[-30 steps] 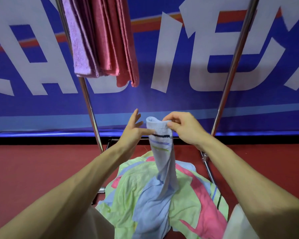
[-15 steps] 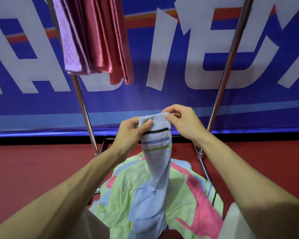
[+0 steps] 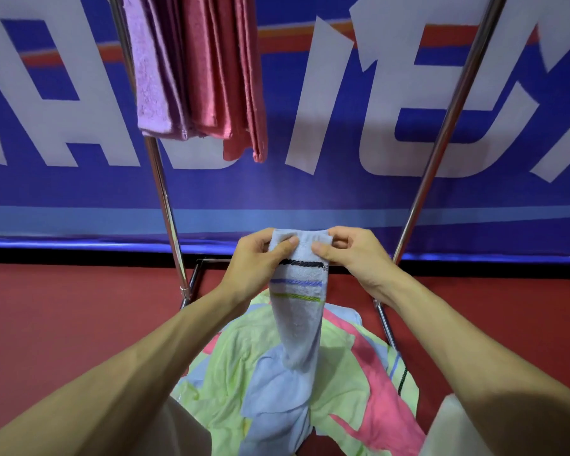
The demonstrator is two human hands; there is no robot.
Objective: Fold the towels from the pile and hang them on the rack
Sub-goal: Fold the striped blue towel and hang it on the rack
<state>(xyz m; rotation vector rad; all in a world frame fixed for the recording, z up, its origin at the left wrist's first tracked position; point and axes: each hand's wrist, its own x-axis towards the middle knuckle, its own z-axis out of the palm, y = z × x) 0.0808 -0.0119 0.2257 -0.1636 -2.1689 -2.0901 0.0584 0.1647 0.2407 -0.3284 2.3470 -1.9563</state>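
A pale blue towel (image 3: 298, 311) with black, purple and green stripes hangs from both my hands, lifted above the pile. My left hand (image 3: 259, 264) pinches its top left edge and my right hand (image 3: 349, 255) pinches the top right edge, thumbs on the near side. Its lower end still trails into the pile (image 3: 231, 390) of green, pink and blue cloth below. The metal rack's left pole (image 3: 163, 205) and right pole (image 3: 441, 133) rise beyond my hands. A lilac towel (image 3: 148, 77) and red towels (image 3: 224, 77) hang folded at upper left.
A blue banner (image 3: 310, 185) with large white letters covers the wall behind the rack. Red floor (image 3: 63, 324) spreads to both sides of the pile. The rack's base bars (image 3: 385, 324) sit on the floor by the pile.
My left hand closed onto the towel's top edge, and both hands now hold that edge spread a little wider. The view has tilted slightly upward.
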